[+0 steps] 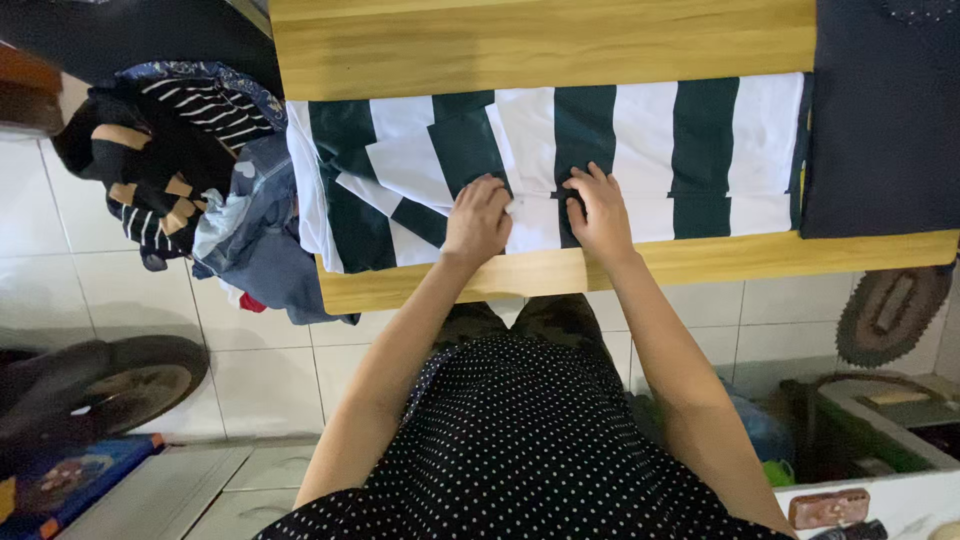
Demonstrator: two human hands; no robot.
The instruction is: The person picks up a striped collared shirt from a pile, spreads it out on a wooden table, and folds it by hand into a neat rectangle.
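Striped garment [640, 150] lies flat under left hand [477, 220] and right hand [602, 212].

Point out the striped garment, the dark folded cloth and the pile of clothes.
striped garment [700, 150], head view, on a dark stripe right of the hands
dark folded cloth [885, 120], head view, its middle
pile of clothes [190, 170], head view, its striped top
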